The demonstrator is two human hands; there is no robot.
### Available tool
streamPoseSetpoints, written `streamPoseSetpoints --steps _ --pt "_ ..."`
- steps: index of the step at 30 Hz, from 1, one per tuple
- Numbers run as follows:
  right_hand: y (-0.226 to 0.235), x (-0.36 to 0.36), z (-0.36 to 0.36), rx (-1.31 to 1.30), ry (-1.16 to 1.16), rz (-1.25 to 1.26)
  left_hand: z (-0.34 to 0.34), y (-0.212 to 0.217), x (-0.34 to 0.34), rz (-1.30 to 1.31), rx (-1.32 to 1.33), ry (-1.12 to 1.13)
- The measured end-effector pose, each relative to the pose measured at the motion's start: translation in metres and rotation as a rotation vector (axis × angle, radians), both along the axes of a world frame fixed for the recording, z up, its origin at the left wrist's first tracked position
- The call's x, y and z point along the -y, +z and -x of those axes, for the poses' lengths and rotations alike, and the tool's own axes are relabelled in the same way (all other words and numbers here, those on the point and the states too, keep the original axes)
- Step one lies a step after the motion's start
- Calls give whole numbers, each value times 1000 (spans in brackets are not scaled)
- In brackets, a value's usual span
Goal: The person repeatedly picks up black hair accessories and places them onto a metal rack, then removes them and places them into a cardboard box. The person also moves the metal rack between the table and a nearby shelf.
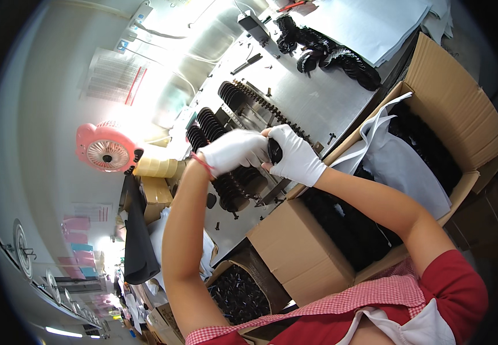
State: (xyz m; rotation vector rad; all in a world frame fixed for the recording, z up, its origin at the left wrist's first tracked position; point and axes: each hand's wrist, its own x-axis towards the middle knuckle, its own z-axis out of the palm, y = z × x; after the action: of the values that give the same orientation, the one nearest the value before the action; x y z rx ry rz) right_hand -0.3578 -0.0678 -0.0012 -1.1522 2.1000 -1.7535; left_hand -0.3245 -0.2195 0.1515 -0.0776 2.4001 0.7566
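Both my hands wear white gloves with some bare fingertips and meet over the metal worktable. A small glossy black rounded piece (274, 150) is between them. My right hand (296, 156) is closed around its right side. My left hand (236, 152), slightly blurred, has its fingers curled against its left side. Beneath and behind the hands stands a metal rack (267, 104) with small pegs. Rows of black discs (210, 123) stand beside it, partly hidden by my left hand. More dark discs (234, 195) sit below my left wrist.
An open cardboard box (306, 253) of black pieces and white sheets stands at right. Another box of small black parts (238, 296) is below. Stacked black pieces (335, 54) and paper (369, 23) lie at the far side. A pink fan (106, 148) stands left.
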Motion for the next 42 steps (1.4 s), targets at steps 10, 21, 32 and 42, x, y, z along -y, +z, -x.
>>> streamPoseSetpoints --steps 10,21,32,42 --pt "10 3 7 -92 444 -338 85 -76 141 570 -737 187" --pt "15 -8 14 -129 447 -375 126 -80 72 638 -484 556" --pt "24 -12 -14 -169 -172 180 -4 -39 -21 92 -598 476" --pt "38 -132 -58 -531 24 225 -118 -77 -164 -645 -656 751"
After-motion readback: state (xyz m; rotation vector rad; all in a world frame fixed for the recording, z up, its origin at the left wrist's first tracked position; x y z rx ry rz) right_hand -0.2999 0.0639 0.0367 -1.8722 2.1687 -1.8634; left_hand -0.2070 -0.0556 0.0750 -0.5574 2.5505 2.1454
